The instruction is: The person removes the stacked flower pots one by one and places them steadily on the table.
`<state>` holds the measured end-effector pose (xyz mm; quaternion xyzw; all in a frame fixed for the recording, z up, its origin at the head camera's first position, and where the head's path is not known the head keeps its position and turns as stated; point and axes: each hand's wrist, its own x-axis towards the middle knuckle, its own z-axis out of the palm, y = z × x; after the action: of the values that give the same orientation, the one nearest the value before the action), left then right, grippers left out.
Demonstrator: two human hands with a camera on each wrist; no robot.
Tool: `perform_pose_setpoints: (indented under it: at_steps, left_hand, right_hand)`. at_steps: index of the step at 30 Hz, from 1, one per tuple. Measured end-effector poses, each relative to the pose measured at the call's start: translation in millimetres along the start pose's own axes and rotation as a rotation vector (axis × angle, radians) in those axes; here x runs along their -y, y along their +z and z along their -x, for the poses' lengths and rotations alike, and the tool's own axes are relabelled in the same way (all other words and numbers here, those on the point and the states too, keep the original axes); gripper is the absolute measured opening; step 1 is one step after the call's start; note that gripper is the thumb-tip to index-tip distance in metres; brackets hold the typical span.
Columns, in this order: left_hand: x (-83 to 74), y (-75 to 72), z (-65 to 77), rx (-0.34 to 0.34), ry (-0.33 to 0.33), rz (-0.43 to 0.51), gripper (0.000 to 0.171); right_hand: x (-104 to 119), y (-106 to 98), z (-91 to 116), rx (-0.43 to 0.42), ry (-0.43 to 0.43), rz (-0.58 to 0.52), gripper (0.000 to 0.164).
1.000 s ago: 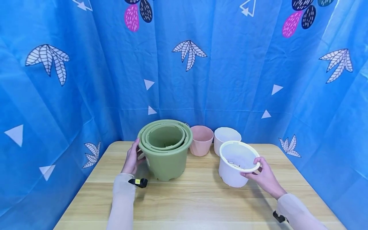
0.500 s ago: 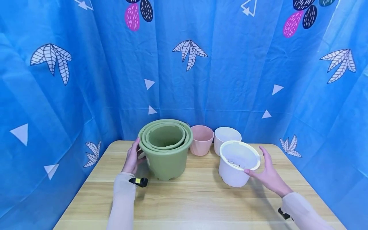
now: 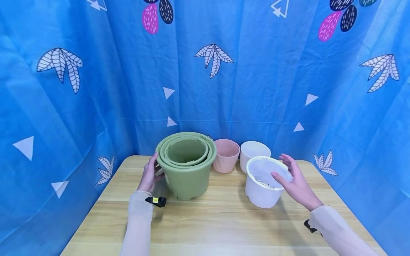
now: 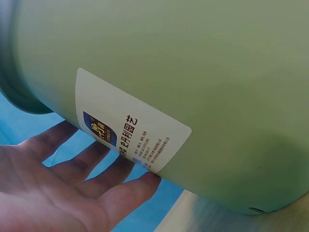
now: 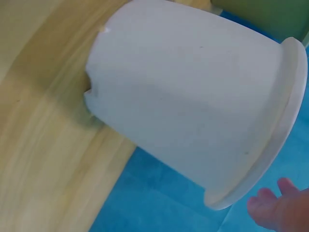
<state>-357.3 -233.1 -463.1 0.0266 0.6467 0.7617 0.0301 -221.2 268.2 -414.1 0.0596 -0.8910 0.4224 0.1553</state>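
A large green flower pot point(image 3: 189, 183) stands upright on the left of the table, with smaller green pots point(image 3: 186, 163) nested inside it. My left hand point(image 3: 150, 176) rests against its left side, fingers extended under the rim. In the left wrist view, fingertips point(image 4: 147, 181) touch the wall beside a printed label point(image 4: 130, 121). To the right stands a white flower pot point(image 3: 260, 195) with a thick rim. My right hand point(image 3: 297, 185) hovers at that rim with fingers spread, holding nothing. The right wrist view shows its fingertips point(image 5: 263, 205) apart from the rim.
Behind, near the back edge, a pink faceted pot point(image 3: 225, 164) and a second white faceted pot point(image 3: 245, 156) stand side by side. The wooden table point(image 3: 205, 231) is enclosed by a blue patterned curtain point(image 3: 205, 99).
My right hand has let go of the white pot's rim, spread its fingers and shifted up over the pot's right side. The left hand has stayed against the green pot.
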Motion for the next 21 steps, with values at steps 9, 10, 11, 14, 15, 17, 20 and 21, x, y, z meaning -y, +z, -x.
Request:
perform_pose_setpoints:
  at_steps: [9, 10, 11, 14, 15, 17, 20, 21]
  left_hand:
    - [1.5, 0.3, -4.2, -0.003, -0.007, 0.001, 0.069]
    - [1.5, 0.4, -4.8, -0.002, -0.008, 0.003, 0.068]
    - [1.4, 0.6, -5.4, -0.002, -0.008, 0.004, 0.068]
    - [1.2, 0.6, -6.3, -0.002, -0.007, 0.0, 0.067]
    - [1.1, 0.6, -6.5, -0.004, -0.007, 0.0, 0.067]
    - [1.2, 0.6, -6.8, -0.006, -0.009, 0.002, 0.067]
    - [1.1, 0.9, -6.6, -0.007, -0.014, 0.005, 0.066]
    - [1.1, 1.0, -6.5, -0.007, -0.015, 0.006, 0.066]
  right_hand:
    - [12.8, 8.7, -10.4, 0.031, -0.043, 0.006, 0.073]
    - [14.9, 9.6, -11.9, 0.035, -0.048, 0.014, 0.073]
    - [16.7, 10.5, -13.7, 0.036, -0.056, 0.018, 0.073]
    - [21.7, 13.4, -19.9, 0.04, -0.078, 0.03, 0.071]
    - [22.8, 14.7, -22.4, 0.042, -0.081, 0.031, 0.071]
    - [26.6, 17.4, -27.1, 0.05, -0.095, 0.026, 0.069]
    - [32.9, 22.8, -33.3, 0.074, -0.11, 0.018, 0.067]
    - [35.2, 24.8, -35.0, 0.082, -0.114, 0.021, 0.066]
